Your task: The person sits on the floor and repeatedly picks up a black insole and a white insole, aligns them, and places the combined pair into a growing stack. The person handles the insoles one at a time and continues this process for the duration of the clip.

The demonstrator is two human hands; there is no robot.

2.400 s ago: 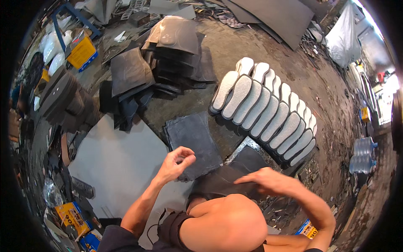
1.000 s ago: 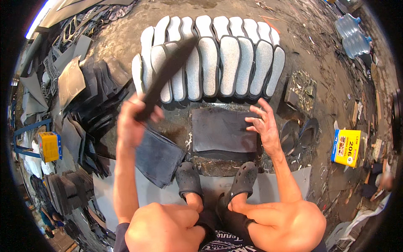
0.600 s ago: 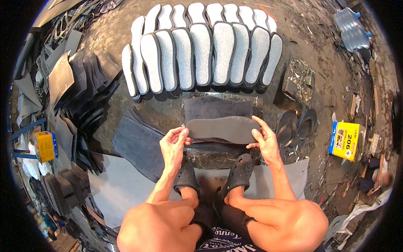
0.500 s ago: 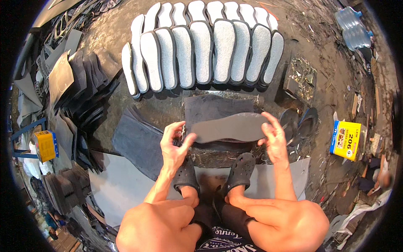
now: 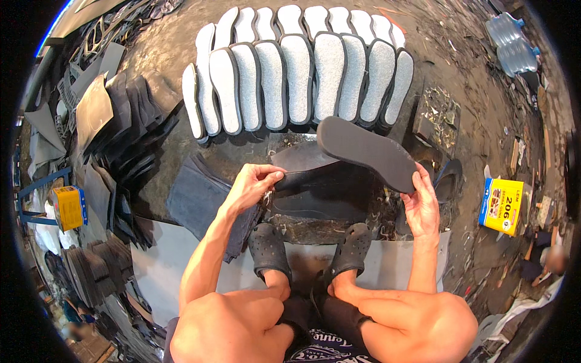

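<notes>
A dark shoe sole tilts up to the far left from my right hand, whose fingers and thumb close on its near end. Beneath it lies a dark rubber-like sheet on a low work block. My left hand pinches the left edge of that sheet, which looks slightly raised. The raised sole hides the sheet's far right part. Left of the block, near my left forearm, is a stack of dark sheets.
Rows of white-topped soles stand beyond the block. Cut sheets pile up at the left. A yellow-and-blue can stands at the right, another yellow can at the left. Black clogs are on my feet.
My left hand has let go of the sole and now pinches the sheet's edge. The right hand has turned the sole from lying level between both hands to pointing away and up.
</notes>
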